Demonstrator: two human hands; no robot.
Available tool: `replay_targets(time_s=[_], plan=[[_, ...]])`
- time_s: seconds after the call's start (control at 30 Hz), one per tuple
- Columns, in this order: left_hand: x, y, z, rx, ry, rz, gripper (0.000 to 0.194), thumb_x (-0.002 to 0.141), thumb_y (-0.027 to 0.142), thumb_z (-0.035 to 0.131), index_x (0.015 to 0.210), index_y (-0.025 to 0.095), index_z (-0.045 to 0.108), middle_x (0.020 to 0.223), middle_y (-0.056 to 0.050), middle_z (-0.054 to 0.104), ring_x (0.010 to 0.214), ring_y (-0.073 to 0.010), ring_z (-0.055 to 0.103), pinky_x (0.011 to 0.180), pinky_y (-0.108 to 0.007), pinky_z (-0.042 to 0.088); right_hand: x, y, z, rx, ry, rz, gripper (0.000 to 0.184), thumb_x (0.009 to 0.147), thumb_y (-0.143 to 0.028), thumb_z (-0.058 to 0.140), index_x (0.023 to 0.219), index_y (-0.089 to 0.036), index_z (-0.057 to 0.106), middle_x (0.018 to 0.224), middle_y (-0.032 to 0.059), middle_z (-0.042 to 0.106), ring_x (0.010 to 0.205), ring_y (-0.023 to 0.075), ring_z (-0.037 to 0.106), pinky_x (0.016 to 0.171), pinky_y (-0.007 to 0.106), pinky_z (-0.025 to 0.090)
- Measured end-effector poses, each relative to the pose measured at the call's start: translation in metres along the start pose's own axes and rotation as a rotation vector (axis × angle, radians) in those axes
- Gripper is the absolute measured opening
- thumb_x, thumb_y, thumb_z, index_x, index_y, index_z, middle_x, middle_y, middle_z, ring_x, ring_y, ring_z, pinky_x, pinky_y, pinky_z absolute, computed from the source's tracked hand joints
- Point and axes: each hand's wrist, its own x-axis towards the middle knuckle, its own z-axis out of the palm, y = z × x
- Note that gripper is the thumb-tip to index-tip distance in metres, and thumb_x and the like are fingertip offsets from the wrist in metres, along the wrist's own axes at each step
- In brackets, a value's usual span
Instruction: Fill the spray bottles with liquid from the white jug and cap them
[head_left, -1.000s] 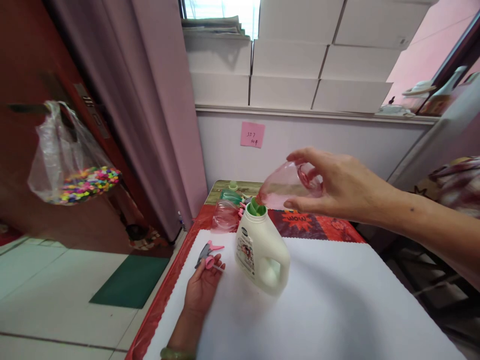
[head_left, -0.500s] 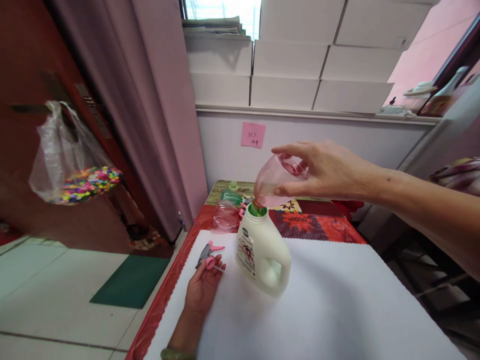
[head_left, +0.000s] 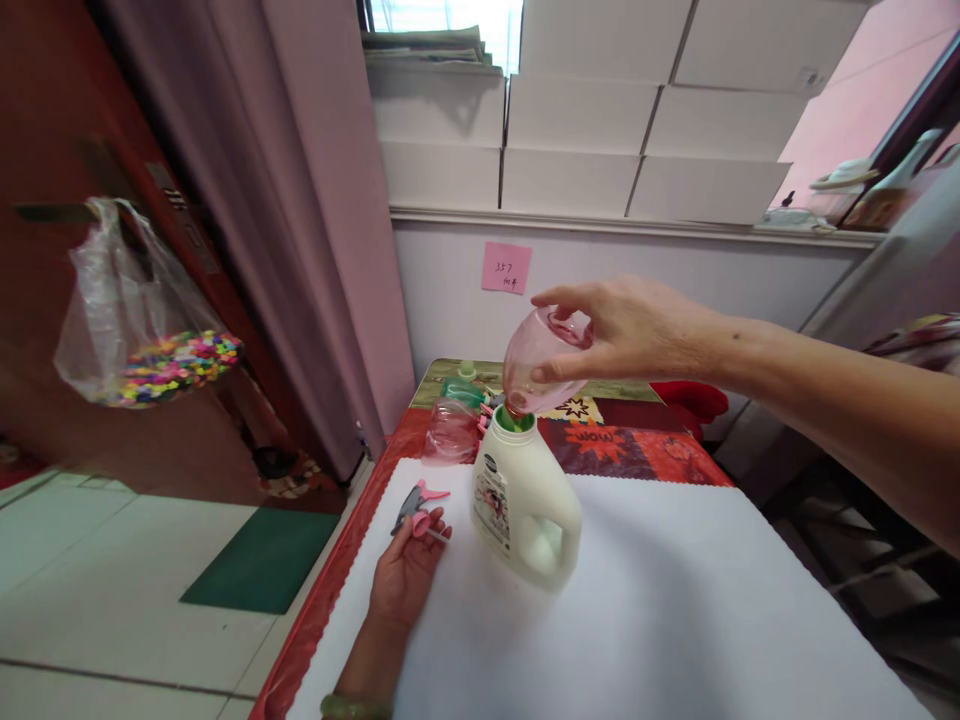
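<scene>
My right hand [head_left: 622, 325] grips a clear pink spray bottle body [head_left: 536, 355], tipped upside down. Its neck sits at the green-lined mouth of a cream plastic jug [head_left: 525, 500]. The jug stands upright on the white mat [head_left: 637, 600], its handle towards the right and a printed label on its left side. Low at the left, my left hand [head_left: 409, 575] lies palm up with its fingers closed on a grey and pink spray trigger head [head_left: 420, 515]. A short pale tube pokes out past the fingertips.
Behind the jug lie another pink bottle [head_left: 451, 432], a green bottle [head_left: 461, 392] and more pink trigger parts. A red patterned cloth [head_left: 600, 440] covers the table's far part. A bag of colourful pieces [head_left: 176, 365] hangs from the door at left.
The pink bottle and my right hand have shifted slightly left and the bottle is tipped a little more steeply. The liquid in it looks lower. My left hand stays put.
</scene>
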Motion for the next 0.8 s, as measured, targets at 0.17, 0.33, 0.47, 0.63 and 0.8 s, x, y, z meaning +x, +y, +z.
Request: replay_targets(time_s=[0.17, 0.33, 0.47, 0.63, 0.8], plan=[[0.0002, 0.0000, -0.0007, -0.006, -0.003, -0.003, 0.031, 0.101, 0.020, 0.050, 0.086, 0.013, 0.077, 0.096, -0.017, 0.080, 0.083, -0.0217, 0.077, 0.085, -0.040, 0.063, 0.0028, 0.0009, 0.0021, 0.022, 0.017, -0.018, 0.071, 0.077, -0.059, 0.071, 0.136, -0.021, 0.066, 0.103, 0.0112, 0.079, 0.090, 0.0299, 0.073, 0.076, 0.036, 0.052], [-0.0001, -0.0006, -0.0016, -0.011, -0.014, -0.003, 0.028, 0.100, 0.021, 0.052, 0.088, 0.013, 0.076, 0.097, -0.017, 0.080, 0.083, -0.0216, 0.077, 0.085, -0.040, 0.063, 0.0026, 0.0011, 0.0009, 0.008, 0.012, -0.023, 0.070, 0.077, -0.061, 0.070, 0.135, -0.021, 0.067, 0.102, 0.0105, 0.079, 0.090, 0.0299, 0.073, 0.075, 0.036, 0.051], [0.0004, -0.0008, -0.0018, -0.009, -0.020, -0.001, 0.027, 0.100, 0.021, 0.052, 0.089, 0.014, 0.076, 0.096, -0.016, 0.080, 0.083, -0.0225, 0.077, 0.084, -0.040, 0.064, 0.0021, 0.0025, 0.0008, 0.023, 0.015, -0.036, 0.070, 0.077, -0.062, 0.070, 0.133, -0.021, 0.068, 0.103, 0.0106, 0.078, 0.090, 0.0292, 0.073, 0.076, 0.036, 0.052], [0.0010, -0.0008, -0.0023, -0.006, -0.025, -0.004, 0.027, 0.100, 0.021, 0.052, 0.090, 0.014, 0.076, 0.097, -0.016, 0.080, 0.083, -0.0223, 0.078, 0.085, -0.040, 0.063, 0.0009, 0.0034, 0.0031, 0.034, 0.030, -0.031, 0.072, 0.076, -0.064, 0.071, 0.133, -0.021, 0.068, 0.104, 0.0111, 0.078, 0.091, 0.0295, 0.072, 0.077, 0.036, 0.052], [0.0014, -0.0004, -0.0030, -0.013, -0.031, 0.001, 0.026, 0.099, 0.021, 0.053, 0.090, 0.013, 0.076, 0.097, -0.017, 0.080, 0.083, -0.0225, 0.078, 0.085, -0.040, 0.063, 0.0006, 0.0039, 0.0014, 0.041, 0.031, -0.025, 0.072, 0.076, -0.066, 0.072, 0.132, -0.021, 0.069, 0.105, 0.0110, 0.078, 0.089, 0.0298, 0.073, 0.076, 0.036, 0.053]])
